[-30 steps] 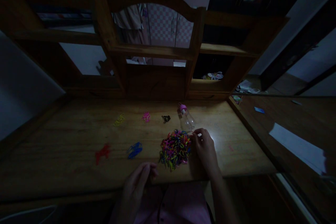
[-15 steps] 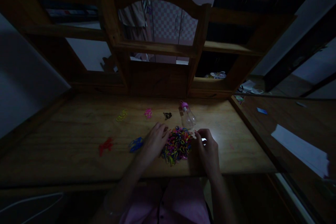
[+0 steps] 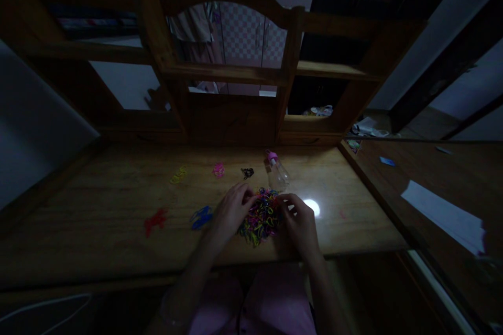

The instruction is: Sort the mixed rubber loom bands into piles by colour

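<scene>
Working from the front edge of the table (image 3: 98, 204) toward the back, we first find the mixed pile of coloured bands (image 3: 261, 220), right of the middle of the front edge. Our left hand (image 3: 231, 209) is palm down at the pile's left side, and our right hand (image 3: 301, 222) is at its far right side. On each hand, thumb and fingers are set narrow; we cannot tell whether either grips a band. Left of our left hand lie the blue bands (image 3: 201, 218), then the red bands (image 3: 155, 221), nearer the left edge. Farther back, from left to right, we see the yellow bands (image 3: 178, 174), the pink bands (image 3: 218, 169), the black bands (image 3: 247, 172) and a clear, pink-capped bottle (image 3: 280, 172). A wooden shelf unit (image 3: 226, 73) rises along the back edge.
</scene>
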`<action>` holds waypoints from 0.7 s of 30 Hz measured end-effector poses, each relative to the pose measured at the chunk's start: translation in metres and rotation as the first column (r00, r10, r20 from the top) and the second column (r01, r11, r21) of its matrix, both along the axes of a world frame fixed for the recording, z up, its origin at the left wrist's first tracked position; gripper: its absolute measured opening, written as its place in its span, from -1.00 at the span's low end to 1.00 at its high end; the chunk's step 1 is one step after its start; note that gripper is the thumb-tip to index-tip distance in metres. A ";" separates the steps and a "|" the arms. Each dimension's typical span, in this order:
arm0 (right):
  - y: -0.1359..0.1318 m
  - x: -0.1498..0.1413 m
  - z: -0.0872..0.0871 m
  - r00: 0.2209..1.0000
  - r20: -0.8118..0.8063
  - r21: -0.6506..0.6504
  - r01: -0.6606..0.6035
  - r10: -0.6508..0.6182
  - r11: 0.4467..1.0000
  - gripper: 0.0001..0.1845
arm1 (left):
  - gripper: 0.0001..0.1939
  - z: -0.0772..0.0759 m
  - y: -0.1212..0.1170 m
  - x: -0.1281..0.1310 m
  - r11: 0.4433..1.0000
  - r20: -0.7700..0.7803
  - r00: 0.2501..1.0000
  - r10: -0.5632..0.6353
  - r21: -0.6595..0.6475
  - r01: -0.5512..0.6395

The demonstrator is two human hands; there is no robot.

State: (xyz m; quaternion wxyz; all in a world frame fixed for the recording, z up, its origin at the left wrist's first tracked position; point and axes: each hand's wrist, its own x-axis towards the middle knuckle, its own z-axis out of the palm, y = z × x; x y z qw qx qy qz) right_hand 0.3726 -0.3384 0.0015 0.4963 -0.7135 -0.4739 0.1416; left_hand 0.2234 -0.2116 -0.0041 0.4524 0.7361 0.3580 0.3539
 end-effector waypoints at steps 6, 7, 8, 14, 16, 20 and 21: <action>0.002 -0.003 -0.003 1.000 -0.016 -0.005 0.006 -0.006 1.000 -0.82 | -0.89 0.013 -0.013 -0.018 0.992 0.014 0.999 0.049 -0.116 -0.047; 0.002 -0.003 -0.002 1.000 -0.026 -0.003 0.012 -0.012 1.000 -0.82 | -0.89 0.014 -0.016 -0.020 0.987 0.041 0.997 0.062 -0.152 -0.055; 0.002 -0.004 0.000 0.999 -0.040 0.000 0.020 -0.020 1.000 -0.82 | -0.87 0.014 -0.019 -0.022 0.978 0.079 0.994 0.071 -0.200 -0.054; -0.001 -0.006 0.013 0.974 -0.200 0.044 0.115 -0.104 0.992 -0.79 | -0.79 0.014 -0.037 -0.022 0.751 0.383 0.908 0.169 -0.647 0.133; -0.001 -0.005 0.015 0.955 -0.280 0.056 0.116 -0.096 0.992 -0.76 | -0.84 0.016 -0.041 -0.018 0.583 0.497 0.824 0.271 -0.766 0.270; 0.001 -0.002 0.013 0.915 -0.397 0.067 0.108 -0.073 0.992 -0.74 | -0.72 0.021 -0.046 -0.011 0.339 0.617 0.711 0.337 -0.784 0.520; 0.001 -0.001 0.011 0.904 -0.422 0.071 0.105 -0.066 0.992 -0.73 | -0.69 0.021 -0.047 -0.009 0.323 0.635 0.697 0.335 -0.772 0.548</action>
